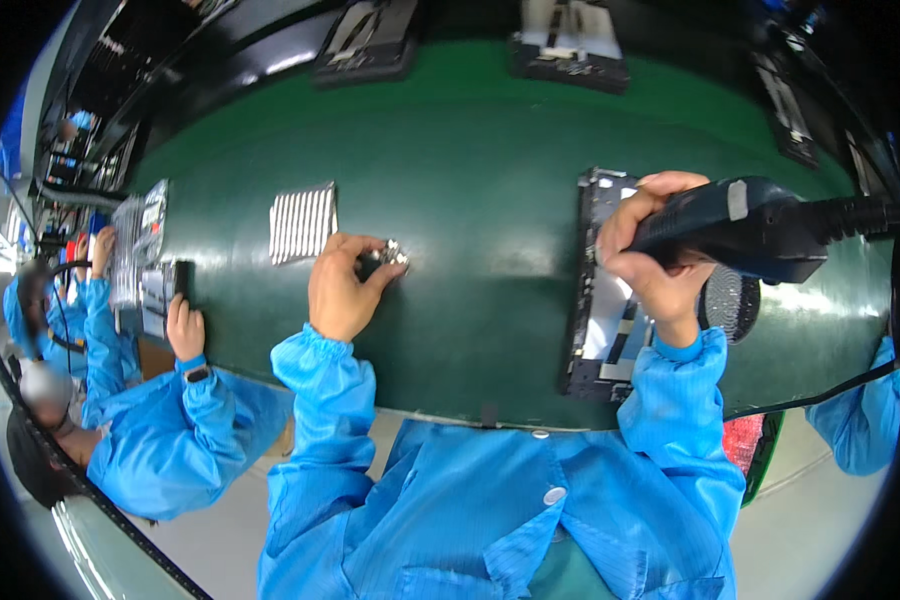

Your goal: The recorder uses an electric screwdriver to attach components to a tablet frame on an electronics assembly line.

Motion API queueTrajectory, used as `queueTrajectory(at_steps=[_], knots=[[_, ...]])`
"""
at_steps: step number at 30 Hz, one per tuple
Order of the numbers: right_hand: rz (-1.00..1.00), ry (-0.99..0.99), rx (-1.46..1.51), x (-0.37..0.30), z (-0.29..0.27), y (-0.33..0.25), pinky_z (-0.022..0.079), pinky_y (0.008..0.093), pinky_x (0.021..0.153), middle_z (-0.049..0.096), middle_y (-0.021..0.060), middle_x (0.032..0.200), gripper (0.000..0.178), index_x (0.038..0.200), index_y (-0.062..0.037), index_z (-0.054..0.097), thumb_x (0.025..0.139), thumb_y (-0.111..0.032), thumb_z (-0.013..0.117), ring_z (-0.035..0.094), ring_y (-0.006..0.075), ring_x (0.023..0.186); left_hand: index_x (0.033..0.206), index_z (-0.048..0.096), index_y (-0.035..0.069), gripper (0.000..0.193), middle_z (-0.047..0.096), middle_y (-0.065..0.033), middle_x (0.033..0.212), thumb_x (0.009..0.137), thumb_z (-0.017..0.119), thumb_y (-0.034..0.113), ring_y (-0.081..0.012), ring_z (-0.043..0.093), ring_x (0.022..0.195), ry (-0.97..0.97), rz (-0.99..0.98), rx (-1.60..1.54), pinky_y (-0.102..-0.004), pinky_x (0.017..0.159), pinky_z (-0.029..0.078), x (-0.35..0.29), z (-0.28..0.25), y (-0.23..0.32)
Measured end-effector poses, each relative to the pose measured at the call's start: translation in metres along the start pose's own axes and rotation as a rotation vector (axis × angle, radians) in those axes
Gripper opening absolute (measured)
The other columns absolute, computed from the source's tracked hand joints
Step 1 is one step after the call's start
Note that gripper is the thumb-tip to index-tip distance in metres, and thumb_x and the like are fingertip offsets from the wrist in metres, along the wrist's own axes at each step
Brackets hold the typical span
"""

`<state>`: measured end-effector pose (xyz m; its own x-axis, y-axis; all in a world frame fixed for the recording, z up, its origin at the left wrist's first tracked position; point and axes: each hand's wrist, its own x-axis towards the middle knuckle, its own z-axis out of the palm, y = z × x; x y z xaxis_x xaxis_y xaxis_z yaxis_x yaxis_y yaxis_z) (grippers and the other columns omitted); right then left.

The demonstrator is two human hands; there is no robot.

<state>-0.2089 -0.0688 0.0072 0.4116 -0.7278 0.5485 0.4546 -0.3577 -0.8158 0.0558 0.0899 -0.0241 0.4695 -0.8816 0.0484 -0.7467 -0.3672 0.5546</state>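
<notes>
Lying flat on the green table (470,340), a striped silver-and-white sheet (303,222) is occupying the spot just beyond your left hand (338,290). You are pinching a small metallic part (394,252) between that hand's thumb and fingers. Farther right, a dark-framed rectangular unit (602,310) is lying on the table. Your right hand (646,238) is grasping a black handheld tool (725,228) over the unit; its contact point is remaining hidden.
</notes>
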Motion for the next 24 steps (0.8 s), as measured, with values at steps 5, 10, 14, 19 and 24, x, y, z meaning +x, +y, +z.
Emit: queueTrajectory(at_steps=[5,10,14,19,24], knots=[[-0.113,0.085,-0.213,-0.002,-0.028,-0.032,0.050,0.0308,0.055,0.053,0.0071,0.067,0.055,0.116,-0.0024,0.040,0.072,0.002,0.073,0.055,0.0163,0.057,0.079,0.068,0.002,0.027,0.062,-0.0113,0.084,0.061,0.082,0.015,-0.0261,0.061,0.075,-0.097,0.256,-0.027,-0.0354,0.065,0.048,0.021,0.016,0.012],[-0.221,0.461,-0.228,-0.013,-0.073,-0.063,0.048,0.0251,0.051,0.057,0.0077,0.063,0.045,0.111,0.0008,0.045,0.074,0.009,0.068,0.055,0.0133,0.051,0.081,0.067,0.002,0.033,0.064,-0.0124,0.087,0.057,0.084,0.016,-0.0269,0.062,0.081,-0.278,0.237,-0.032,-0.0354,0.070,0.049,0.049,0.026,0.047],[-0.187,0.588,-0.255,-0.029,-0.122,-0.081,0.048,0.0292,0.049,0.057,0.0068,0.063,0.038,0.104,0.0020,0.050,0.073,0.007,0.070,0.056,0.0154,0.049,0.085,0.065,0.002,0.040,0.061,-0.0099,0.082,0.053,0.085,0.013,-0.0239,0.061,0.078,-0.292,0.290,0.136,-0.0337,0.069,0.049,0.048,0.024,0.050],[-0.156,0.697,-0.263,-0.050,-0.154,-0.073,0.047,0.0267,0.045,0.059,0.0063,0.062,0.027,0.091,0.0006,0.056,0.071,0.006,0.073,0.057,0.0144,0.048,0.083,0.060,-0.001,0.041,0.059,-0.0087,0.077,0.052,0.084,0.008,-0.0199,0.056,0.070,-0.353,0.269,0.111,-0.0315,0.066,0.048,0.043,0.027,0.073],[-0.159,0.677,-0.330,-0.052,-0.157,-0.060,0.045,0.0226,0.044,0.060,0.0044,0.063,0.025,0.089,0.0013,0.057,0.071,0.004,0.075,0.057,0.0110,0.048,0.089,0.059,-0.003,0.035,0.063,-0.0063,0.079,0.061,0.079,-0.001,-0.0131,0.057,0.071,-0.438,0.138,-0.127,-0.0267,0.065,0.048,0.045,0.042,0.073]])
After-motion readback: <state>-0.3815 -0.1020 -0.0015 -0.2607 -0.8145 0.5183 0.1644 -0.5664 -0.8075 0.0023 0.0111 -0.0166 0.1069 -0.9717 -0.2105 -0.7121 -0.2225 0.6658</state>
